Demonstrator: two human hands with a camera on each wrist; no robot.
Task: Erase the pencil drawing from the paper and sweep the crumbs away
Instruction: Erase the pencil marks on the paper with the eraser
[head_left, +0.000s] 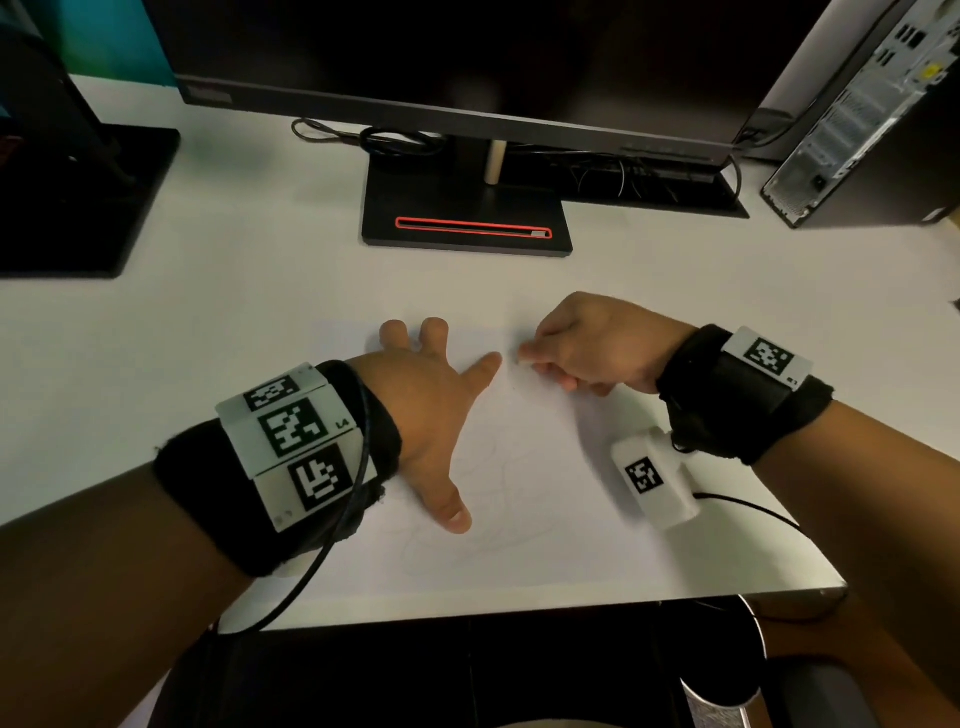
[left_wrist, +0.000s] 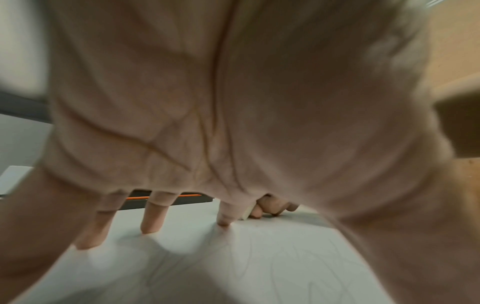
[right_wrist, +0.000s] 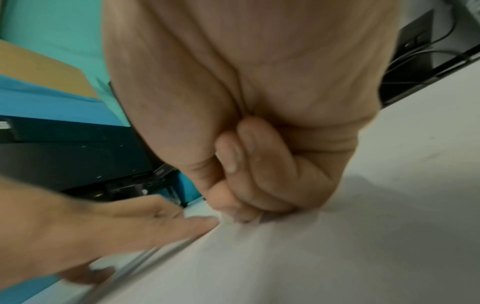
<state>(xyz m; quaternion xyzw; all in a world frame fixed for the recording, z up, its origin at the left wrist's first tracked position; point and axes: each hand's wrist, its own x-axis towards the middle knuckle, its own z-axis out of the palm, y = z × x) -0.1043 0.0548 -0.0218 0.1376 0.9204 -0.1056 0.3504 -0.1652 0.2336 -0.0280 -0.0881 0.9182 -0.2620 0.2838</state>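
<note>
A white sheet of paper (head_left: 550, 499) lies on the white desk, with faint pencil scribbles (head_left: 493, 525) across its near half. My left hand (head_left: 441, 415) presses flat on the sheet with straight, spread fingers (left_wrist: 153, 218). Just right of its index fingertip, my right hand (head_left: 576, 348) pinches a small white eraser (head_left: 525, 357) against the paper's far part. The left wrist view shows the eraser (left_wrist: 246, 214) in the curled right fingers (left_wrist: 272, 205). In the right wrist view my right hand (right_wrist: 246, 174) is curled tight, knuckles down. I cannot make out any crumbs.
A monitor (head_left: 467, 62) on a black stand (head_left: 467, 218) stands behind the paper, with cables (head_left: 395, 140) at its foot. A computer tower (head_left: 872, 114) is at the far right and another black base (head_left: 78, 197) at the far left. The desk's front edge (head_left: 519, 608) runs close below the paper.
</note>
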